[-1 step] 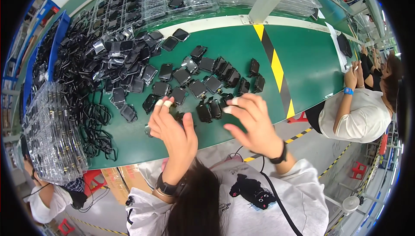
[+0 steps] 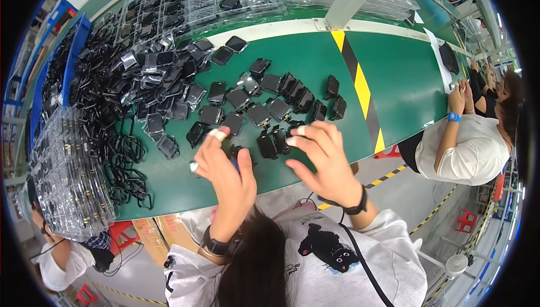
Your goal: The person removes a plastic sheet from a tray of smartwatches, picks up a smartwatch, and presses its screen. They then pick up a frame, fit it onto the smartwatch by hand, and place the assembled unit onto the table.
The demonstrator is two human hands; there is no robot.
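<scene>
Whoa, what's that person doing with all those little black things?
A person works over a green tabletop. The right hand is open beside small, square, glossy black parts; whether it touches one is unclear. The left hand partly hides another dark part. More lie loose ahead, and a big dark heap sits toward the left, near a blue bin.

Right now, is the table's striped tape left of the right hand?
No, the striped tape lies to the right of the right hand.

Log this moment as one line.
left hand: over green bench | right hand: thumb and fingers apart, near black modules
</scene>
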